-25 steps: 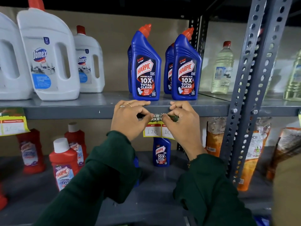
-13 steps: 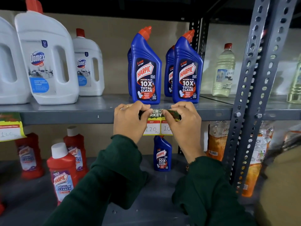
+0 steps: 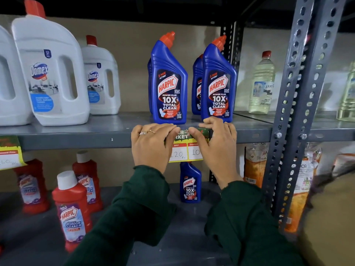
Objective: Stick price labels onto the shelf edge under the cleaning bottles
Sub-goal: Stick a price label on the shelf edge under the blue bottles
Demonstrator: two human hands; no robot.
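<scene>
A yellow price label (image 3: 185, 150) with a green header and white boxes reading 120 and 10 lies against the grey shelf edge (image 3: 76, 140), below two blue Harpic bottles (image 3: 169, 83) (image 3: 219, 87). My left hand (image 3: 151, 146) lies flat over the label's left part, fingertips on its green top strip. My right hand (image 3: 216, 146) covers the label's right side, with the thumb on the front and the fingers curled over the shelf top. Both hands press the label to the edge.
White Domex jugs (image 3: 50, 73) stand at the left of the same shelf, above another yellow label (image 3: 9, 154). Red Harpic bottles (image 3: 71, 210) and a small blue one (image 3: 190, 183) stand on the lower shelf. A perforated grey upright (image 3: 294, 112) rises at the right.
Both hands have opened from a fingertip pinch on the label's top corners to flatter fingers pressed over it. The view has shifted slightly upward and closer.
</scene>
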